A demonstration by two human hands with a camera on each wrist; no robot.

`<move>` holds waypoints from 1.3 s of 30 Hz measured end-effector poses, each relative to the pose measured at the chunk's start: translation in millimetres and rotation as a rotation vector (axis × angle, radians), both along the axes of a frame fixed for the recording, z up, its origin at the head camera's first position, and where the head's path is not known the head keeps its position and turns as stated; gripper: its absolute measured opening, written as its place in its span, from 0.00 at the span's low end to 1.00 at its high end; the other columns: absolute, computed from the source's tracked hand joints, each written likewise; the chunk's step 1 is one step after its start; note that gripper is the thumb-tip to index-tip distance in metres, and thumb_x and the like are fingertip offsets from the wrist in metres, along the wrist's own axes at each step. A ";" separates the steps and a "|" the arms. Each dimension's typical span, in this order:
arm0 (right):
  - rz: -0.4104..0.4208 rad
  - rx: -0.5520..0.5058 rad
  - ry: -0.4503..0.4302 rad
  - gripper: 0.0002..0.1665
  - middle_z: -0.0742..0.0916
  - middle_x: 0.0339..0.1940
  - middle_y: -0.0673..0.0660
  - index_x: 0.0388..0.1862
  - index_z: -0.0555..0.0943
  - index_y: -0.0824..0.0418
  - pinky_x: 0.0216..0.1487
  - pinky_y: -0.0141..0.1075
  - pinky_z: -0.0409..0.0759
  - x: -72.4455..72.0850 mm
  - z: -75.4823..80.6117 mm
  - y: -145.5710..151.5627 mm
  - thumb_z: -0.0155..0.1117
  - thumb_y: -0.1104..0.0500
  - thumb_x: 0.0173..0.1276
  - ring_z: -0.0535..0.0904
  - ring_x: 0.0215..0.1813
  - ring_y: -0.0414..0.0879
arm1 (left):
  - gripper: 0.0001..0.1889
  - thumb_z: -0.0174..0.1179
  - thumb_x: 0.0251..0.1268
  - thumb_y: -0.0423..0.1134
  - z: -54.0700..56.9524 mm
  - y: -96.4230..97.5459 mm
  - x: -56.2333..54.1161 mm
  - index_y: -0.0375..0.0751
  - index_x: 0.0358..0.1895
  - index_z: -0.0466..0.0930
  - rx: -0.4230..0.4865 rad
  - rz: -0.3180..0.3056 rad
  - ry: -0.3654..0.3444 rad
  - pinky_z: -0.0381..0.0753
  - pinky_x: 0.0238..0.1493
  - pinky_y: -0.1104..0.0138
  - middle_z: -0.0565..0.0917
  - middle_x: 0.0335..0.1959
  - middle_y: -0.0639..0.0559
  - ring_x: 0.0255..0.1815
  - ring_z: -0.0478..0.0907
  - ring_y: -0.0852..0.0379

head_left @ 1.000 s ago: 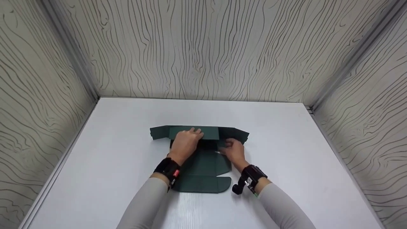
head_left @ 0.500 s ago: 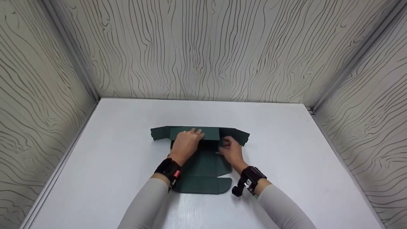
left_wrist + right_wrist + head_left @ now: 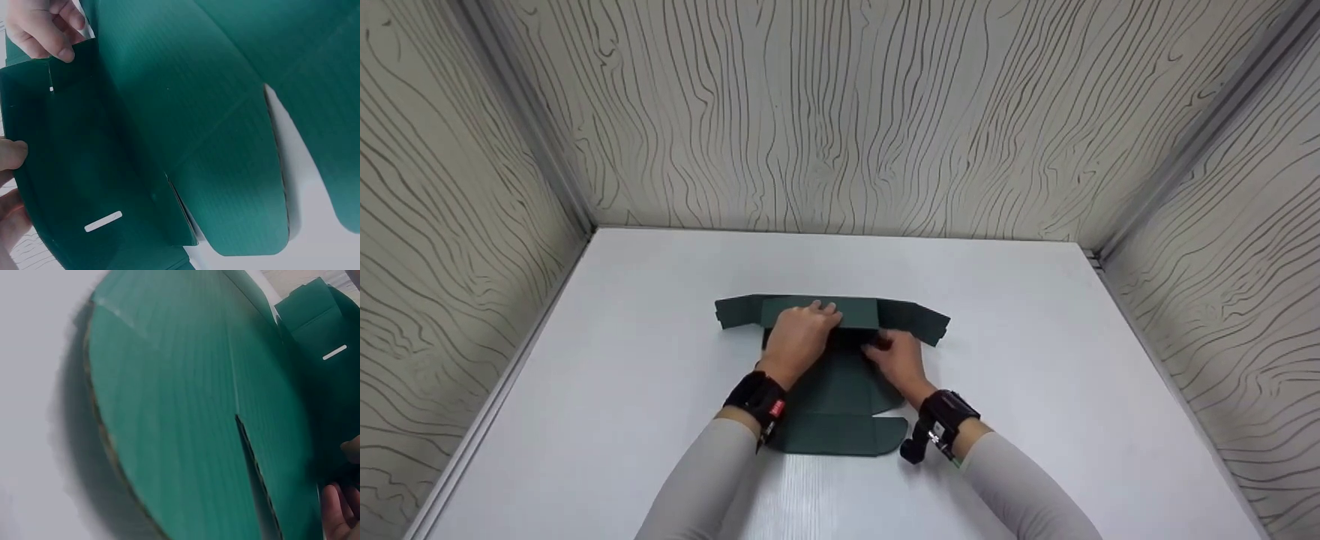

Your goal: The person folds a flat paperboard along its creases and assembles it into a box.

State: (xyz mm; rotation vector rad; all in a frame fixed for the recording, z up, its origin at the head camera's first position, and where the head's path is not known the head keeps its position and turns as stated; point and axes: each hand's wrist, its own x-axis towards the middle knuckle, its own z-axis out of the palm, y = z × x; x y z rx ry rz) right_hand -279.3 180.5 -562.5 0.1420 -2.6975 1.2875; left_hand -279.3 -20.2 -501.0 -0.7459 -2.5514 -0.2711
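Observation:
A partly folded green cardboard box [image 3: 832, 390] lies on the white table, its far wall raised and a panel leaning back toward me. My left hand [image 3: 799, 337] holds that panel, with the thumb [image 3: 12, 154] at its edge in the left wrist view and other fingers behind. At the right end of the raised wall, my right hand [image 3: 901, 360] pinches a small flap [image 3: 73, 66] with thumb and fingers. Its fingers [image 3: 334, 514] show at the lower right of the right wrist view. Part of the box is hidden under my left forearm.
Side wings [image 3: 911, 319] of the box spread out past both ends of the raised wall. Slotted, rounded flaps [image 3: 891, 435] lie flat on the near right. The white table [image 3: 1035, 360] is bounded by wood-patterned panels [image 3: 825, 112] at the back and sides.
My right hand has moved slightly left and inward, from beside the right wing to the wall's end corner, bringing the small flap in. My left hand has stayed in place on the panel.

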 end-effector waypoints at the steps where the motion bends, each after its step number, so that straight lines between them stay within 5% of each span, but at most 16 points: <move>1: 0.000 0.010 0.010 0.06 0.90 0.34 0.56 0.36 0.89 0.62 0.40 0.37 0.77 -0.5 -0.5 -1.5 0.72 0.61 0.60 0.79 0.35 0.44 | 0.13 0.57 0.70 0.32 -0.1 -0.2 0.0 0.48 0.48 0.89 0.002 -0.001 0.002 0.87 0.46 0.57 0.88 0.50 0.51 0.51 0.87 0.51; 20: 0.021 0.093 0.018 0.17 0.83 0.26 0.57 0.16 0.79 0.62 0.37 0.36 0.71 -2.6 -2.6 -8.3 0.76 0.57 0.57 0.73 0.34 0.45 | 0.13 0.57 0.70 0.32 0.4 -0.8 0.3 0.49 0.48 0.89 -0.015 -0.001 0.012 0.87 0.46 0.57 0.89 0.50 0.51 0.51 0.87 0.51; 27: 0.066 0.092 0.031 0.08 0.84 0.33 0.61 0.29 0.86 0.65 0.41 0.41 0.76 0.5 -5.4 -6.4 0.74 0.60 0.58 0.76 0.38 0.47 | 0.13 0.57 0.69 0.32 -3.0 -1.2 -0.6 0.49 0.47 0.89 -0.006 0.000 0.020 0.87 0.44 0.58 0.89 0.49 0.52 0.48 0.88 0.52; 39: 0.048 0.071 0.012 0.10 0.86 0.38 0.60 0.40 0.85 0.63 0.47 0.44 0.79 0.1 -10.1 0.3 0.73 0.61 0.59 0.81 0.43 0.50 | 0.14 0.56 0.70 0.31 -0.3 0.4 -0.5 0.49 0.47 0.89 0.021 0.003 -0.007 0.87 0.44 0.59 0.89 0.50 0.51 0.44 0.88 0.52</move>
